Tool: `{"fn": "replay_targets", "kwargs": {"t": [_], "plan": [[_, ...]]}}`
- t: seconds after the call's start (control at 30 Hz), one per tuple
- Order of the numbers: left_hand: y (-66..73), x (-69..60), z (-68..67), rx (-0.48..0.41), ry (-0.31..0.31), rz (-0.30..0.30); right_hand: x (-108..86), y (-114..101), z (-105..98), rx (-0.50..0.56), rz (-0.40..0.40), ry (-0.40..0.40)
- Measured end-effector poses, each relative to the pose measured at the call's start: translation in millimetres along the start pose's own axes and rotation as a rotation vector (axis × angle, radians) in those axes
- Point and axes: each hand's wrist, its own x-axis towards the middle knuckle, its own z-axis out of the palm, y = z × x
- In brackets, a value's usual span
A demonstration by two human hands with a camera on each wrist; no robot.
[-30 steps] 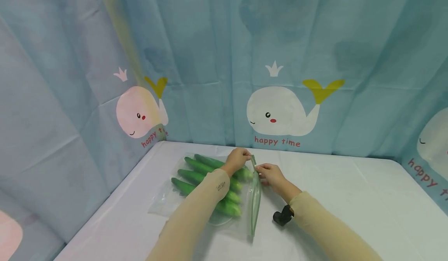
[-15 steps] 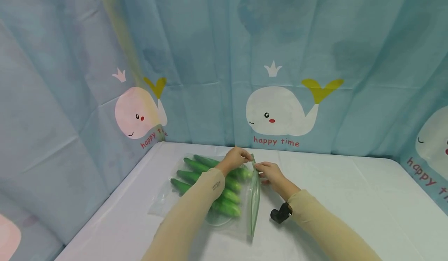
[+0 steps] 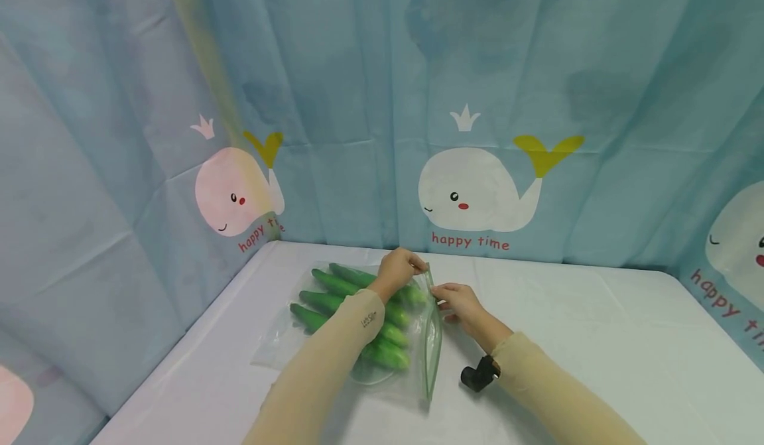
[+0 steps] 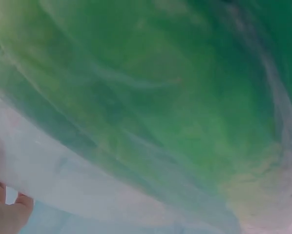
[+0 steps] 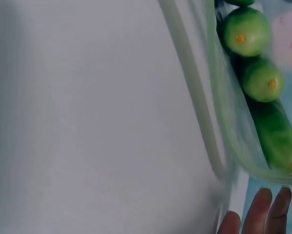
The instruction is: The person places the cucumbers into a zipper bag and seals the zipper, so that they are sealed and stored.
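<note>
A clear zip bag (image 3: 414, 388) with a green zip strip along its right side lies on the table, its mouth gaping along the near part. Inside are several cucumbers (image 3: 382, 355), lying side by side. My left hand (image 3: 396, 269) pinches the far corner of the zip edge. Just nearer, my right hand (image 3: 462, 306) holds that same edge between thumb and fingers. In the right wrist view the fingers (image 5: 258, 212) meet the green rim, and cucumber ends (image 5: 263, 80) show through the mouth. Blurred cucumbers (image 4: 151, 87) under plastic fill the left wrist view.
The white table (image 3: 573, 339) extends right of the bag. Behind it hangs a blue curtain (image 3: 346, 186) printed with whales. A small black camera (image 3: 479, 374) is strapped to the right wrist. A round clear edge (image 3: 373, 380) shows beneath the cucumbers.
The right hand has slid slightly toward the near side along the zip edge, and the mouth gapes a little wider. The left hand has shifted slightly left, still at the far corner.
</note>
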Motion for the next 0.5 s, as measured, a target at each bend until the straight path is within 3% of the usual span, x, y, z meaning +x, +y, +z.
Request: {"fn": "replay_targets", "kwargs": {"t": [0.5], "plan": [[6.1, -1.4, -2.0, -0.011, 0.04, 0.002, -16.8, 5.6, -2.4, -0.039, -0.01, -0.008]]}}
